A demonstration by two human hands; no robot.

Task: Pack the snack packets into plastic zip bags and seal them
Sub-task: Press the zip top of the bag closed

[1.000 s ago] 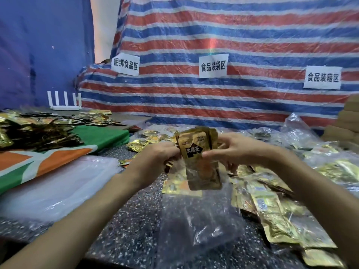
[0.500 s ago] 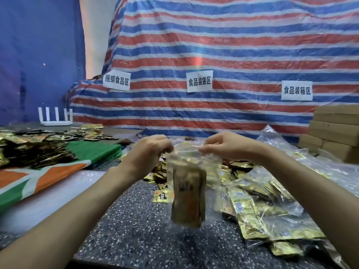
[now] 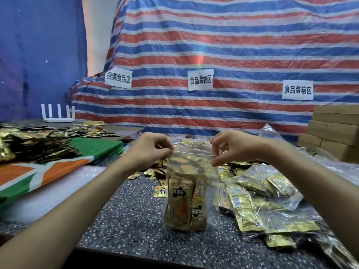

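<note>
While your left hand (image 3: 149,150) pinches the top left corner of the clear zip bag (image 3: 191,166) between thumb and forefinger, your right hand (image 3: 235,147) pinches the top right corner the same way. The bag's mouth is pulled straight between them at the centre of the frame. The bag hangs upright, and gold snack packets (image 3: 184,202) stand in its lower half. Its bottom is down at the speckled table (image 3: 136,220), though you cannot tell whether it touches. Nor can you tell whether the zip strip is pressed closed.

Just right of the bag, at the lower right of the frame, lies a heap of loose packets (image 3: 250,193) mixed with clear plastic. At the left, a green and orange cloth (image 3: 38,171) carries another heap. Beyond it, at the far left, stands a white router (image 3: 58,115). Brown boxes (image 3: 334,131) are stacked at the right edge. A striped tarp (image 3: 213,45) with white paper signs (image 3: 200,79) fills the top.
</note>
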